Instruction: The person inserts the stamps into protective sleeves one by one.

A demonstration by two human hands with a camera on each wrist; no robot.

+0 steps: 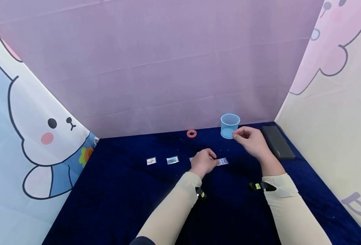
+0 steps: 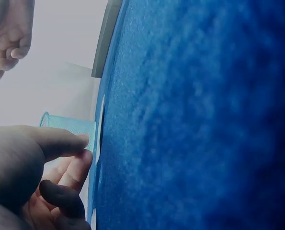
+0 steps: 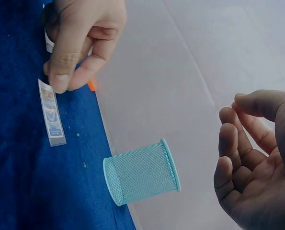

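Observation:
My left hand [image 1: 204, 162] is low over the dark blue cloth, thumb and fingertip pinched at the left end of a small blue-and-white printed card [image 3: 51, 115]. In the left wrist view its fingertips [image 2: 86, 141] sit right at the edge of that card [image 2: 102, 115]. Part of another card [image 3: 49, 44] shows behind this hand. Raised beside a light blue mesh cup [image 1: 229, 126], my right hand [image 1: 252, 141] has its fingers loosely bent, and thumb tip and forefinger meet [image 3: 262, 153] with nothing visible between them. The cup stands upright.
Left of my hands lie two small picture cards, one card [image 1: 151, 161] farther left than the other card [image 1: 172, 160]. An orange ring [image 1: 191, 133] lies near the back edge. A flat dark box [image 1: 278, 142] rests at the right. Cloth walls [image 1: 168, 68] enclose the table.

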